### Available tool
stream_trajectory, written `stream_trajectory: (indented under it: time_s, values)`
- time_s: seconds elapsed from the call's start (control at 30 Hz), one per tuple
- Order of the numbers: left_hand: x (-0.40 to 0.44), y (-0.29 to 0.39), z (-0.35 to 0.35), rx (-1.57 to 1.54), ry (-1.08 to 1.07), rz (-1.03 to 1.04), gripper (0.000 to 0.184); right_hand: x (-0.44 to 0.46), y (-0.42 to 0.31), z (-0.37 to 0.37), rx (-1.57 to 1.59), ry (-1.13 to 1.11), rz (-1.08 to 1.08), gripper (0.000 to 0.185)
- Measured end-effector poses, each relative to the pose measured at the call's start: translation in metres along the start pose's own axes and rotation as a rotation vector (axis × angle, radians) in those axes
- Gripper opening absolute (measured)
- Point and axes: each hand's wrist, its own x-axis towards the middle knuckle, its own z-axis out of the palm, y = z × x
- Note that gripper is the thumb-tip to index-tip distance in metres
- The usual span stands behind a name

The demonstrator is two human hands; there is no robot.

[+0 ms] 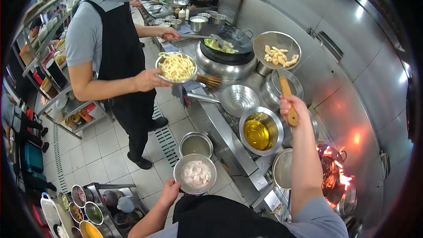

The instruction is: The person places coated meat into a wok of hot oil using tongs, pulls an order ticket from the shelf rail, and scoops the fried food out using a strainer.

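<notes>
My left hand [171,190] grips the rim of a metal bowl [194,190] that holds pale, white-coated raw pieces [196,173]. Behind that bowl, over the floor, is a metal pot [196,139] with cloudy liquid. My right hand [294,108] is wrapped round the wooden handle [287,94] of a round mesh strainer [275,39]. Several golden fried pieces [280,56] lie in the strainer, above the back of the stove. Below and left of my right hand stands a metal pot [278,132] with yellow oil [257,134].
Flames [339,178] rise round a wok at right. A perforated ladle [239,100] lies left of the oil pot. A co-worker [116,39] holds a bowl of noodles [177,67] and a utensil over a wok [229,37] of greens. An ingredient cart [94,189] stands at lower left.
</notes>
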Motion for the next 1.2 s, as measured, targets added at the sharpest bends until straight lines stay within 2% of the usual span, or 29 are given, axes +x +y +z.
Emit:
stream_trajectory:
  time_s: [0.07,0.1,0.13,0.3,0.37,0.4,0.47,0.5,0.57,0.67,0.7,0.77,0.83,0.87,0.9,0.97,1.03,1.1,1.2]
  values:
    - [-0.017,-0.017,0.017,-0.023,-0.009,0.014,0.021,0.015,-0.022,0.009,-0.213,0.198,-0.054,0.008]
    - [0.034,0.018,-0.029,0.003,0.014,0.061,0.021,0.091,-0.018,0.046,-0.187,0.149,-0.075,0.008]
    - [0.025,0.012,-0.046,0.025,0.041,0.035,0.020,0.120,-0.010,0.046,-0.244,0.178,-0.078,0.007]
    - [0.029,0.003,-0.055,-0.013,0.101,0.009,0.020,0.218,-0.024,0.089,-0.498,0.310,-0.232,0.004]
    - [0.020,0.015,-0.064,-0.035,0.107,-0.002,0.019,0.246,-0.017,0.100,-0.879,0.485,-0.314,0.009]
    - [0.018,0.018,-0.072,-0.027,0.120,-0.004,0.019,0.254,-0.012,0.105,-0.869,0.476,-0.305,0.009]
    - [0.014,0.018,-0.083,0.032,0.124,-0.028,0.019,0.265,-0.004,0.107,-1.129,0.638,-0.440,0.013]
    - [0.015,0.015,-0.085,0.037,0.122,-0.034,0.019,0.267,-0.007,0.105,-1.127,0.643,-0.434,0.013]
    - [0.020,0.010,-0.084,0.058,0.107,-0.035,0.019,0.263,-0.019,0.095,-1.415,0.754,-0.453,0.015]
    - [0.022,0.020,-0.078,0.055,0.083,-0.040,0.020,0.232,-0.026,0.084,-1.442,0.792,-0.535,0.015]
    - [0.024,0.020,-0.076,0.069,0.066,-0.042,0.020,0.211,-0.027,0.080,-1.433,0.815,-0.531,0.015]
    - [0.032,0.017,-0.074,0.121,-0.008,-0.035,0.020,0.157,-0.013,0.070,-1.184,0.739,-0.645,0.012]
    - [0.037,0.022,-0.066,0.134,-0.036,-0.028,0.020,0.099,0.004,0.035,-0.935,0.608,-0.661,0.007]
    - [0.039,0.025,-0.060,0.133,-0.053,-0.025,0.019,0.062,0.021,0.027,-0.792,0.583,-0.619,0.003]
    - [0.040,0.026,-0.057,0.136,-0.068,-0.023,0.019,0.031,0.037,0.014,-0.594,0.550,-0.604,0.010]
    - [0.049,0.023,-0.051,0.155,-0.101,-0.007,0.020,-0.036,0.071,-0.008,-0.459,0.523,-0.555,0.008]
    - [0.045,0.025,-0.036,0.194,-0.171,-0.006,0.020,-0.097,0.113,-0.006,-0.225,0.566,-0.532,0.018]
    - [0.029,0.036,-0.020,0.116,-0.194,0.021,0.021,-0.137,0.146,-0.036,-0.079,0.464,-0.489,0.024]
    - [0.004,0.038,-0.017,0.158,-0.242,0.023,0.022,-0.164,0.187,-0.076,0.181,0.384,-0.389,0.018]
